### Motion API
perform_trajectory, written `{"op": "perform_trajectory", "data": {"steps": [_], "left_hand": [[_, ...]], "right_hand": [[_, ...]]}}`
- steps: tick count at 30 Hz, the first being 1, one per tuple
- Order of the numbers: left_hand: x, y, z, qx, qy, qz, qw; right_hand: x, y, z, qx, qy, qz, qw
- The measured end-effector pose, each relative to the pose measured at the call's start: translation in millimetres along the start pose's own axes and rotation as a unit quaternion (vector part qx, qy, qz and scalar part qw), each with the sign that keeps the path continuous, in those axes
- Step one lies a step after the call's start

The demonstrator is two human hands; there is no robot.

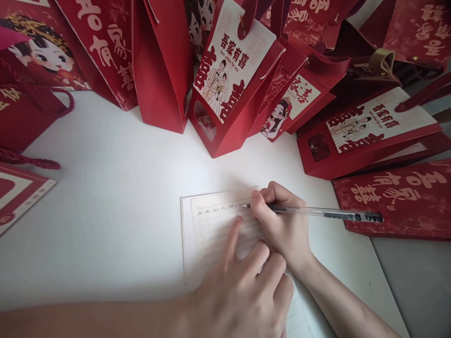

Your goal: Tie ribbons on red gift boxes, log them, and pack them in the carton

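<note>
Pen [317, 212] sits pinched in the closed grip of the right hand [287, 225], tip at the top row of the notebook [207, 239] on the bench [123, 220]; the left hand [248, 288], loosely open, lies across it. Writing seems underway; continuing calls for steadiness.

Table [116, 225] is reading plain white. Notebook page [211, 234] is showing off-white with thin grey ruling, dark ink figures up top. Pen [310, 211] is showing a clear barrel with black sections. Centre box [243, 110] is running bright red, its cream panel [234, 61] carrying dark red characters plus a beige-and-white cartoon couple [215, 87]. Lower-right box [398, 197] is showing deep red, beige characters over faint florals. Left rope handle [45, 163] is going crimson; upper-right strap [376, 57] is showing gold.
</note>
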State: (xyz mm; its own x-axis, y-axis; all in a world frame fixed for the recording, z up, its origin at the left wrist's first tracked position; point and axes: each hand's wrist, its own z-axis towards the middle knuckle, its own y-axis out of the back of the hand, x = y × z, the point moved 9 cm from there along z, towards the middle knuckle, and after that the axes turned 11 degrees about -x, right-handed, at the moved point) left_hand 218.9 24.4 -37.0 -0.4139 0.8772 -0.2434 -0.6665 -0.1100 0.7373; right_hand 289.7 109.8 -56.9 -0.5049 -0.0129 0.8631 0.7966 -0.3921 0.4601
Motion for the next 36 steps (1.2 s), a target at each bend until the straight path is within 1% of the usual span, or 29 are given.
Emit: {"op": "perform_trajectory", "data": {"steps": [5,10,19,25,27,28,31,32,33,34,36], "left_hand": [[1.3,-0.7,0.7,-0.008,0.006,0.0,1.0],[1.0,-0.7,-0.5,-0.013,0.014,-0.002,1.0],[0.5,-0.9,-1.2,-0.014,0.009,-0.002,1.0],[0.0,-2.3,-1.6,-0.009,0.003,-0.008,1.0],[0.4,-1.8,-1.4,-0.012,0.001,-0.01,1.0],[0.9,-1.8,-1.3,-0.012,0.001,-0.01,1.0],[1.6,-1.5,-1.6,-0.017,-0.004,-0.003,1.0],[1.1,-1.1,-2.1,-0.024,-0.01,0.001,1.0],[0.1,-0.6,-2.8,-0.035,-0.018,0.006,0.999],[-0.7,0.6,-3.6,-0.052,-0.025,0.014,0.998],[-0.7,3.0,-5.2,-0.095,-0.035,0.041,0.994]], "right_hand": [[-2.1,-2.6,1.1,0.01,-0.006,-0.023,1.0],[-0.9,-0.4,2.1,-0.001,-0.002,-0.022,1.0],[-1.9,0.6,2.3,-0.009,-0.009,-0.035,0.999],[0.3,1.4,1.4,-0.015,-0.009,-0.022,1.0],[-2.5,3.8,2.4,-0.023,-0.028,-0.003,0.999],[-5.3,5.8,3.6,-0.032,-0.046,0.023,0.998],[-17.8,13.3,9.5,-0.064,-0.11,0.137,0.982],[-20.6,16.1,12.7,-0.071,-0.116,0.161,0.978],[-21.5,20.0,16.7,-0.076,-0.107,0.163,0.978],[-20.4,25.8,21.4,-0.084,-0.08,0.143,0.983],[-11.5,40.4,30.8,-0.106,0.021,0.053,0.993]]}}
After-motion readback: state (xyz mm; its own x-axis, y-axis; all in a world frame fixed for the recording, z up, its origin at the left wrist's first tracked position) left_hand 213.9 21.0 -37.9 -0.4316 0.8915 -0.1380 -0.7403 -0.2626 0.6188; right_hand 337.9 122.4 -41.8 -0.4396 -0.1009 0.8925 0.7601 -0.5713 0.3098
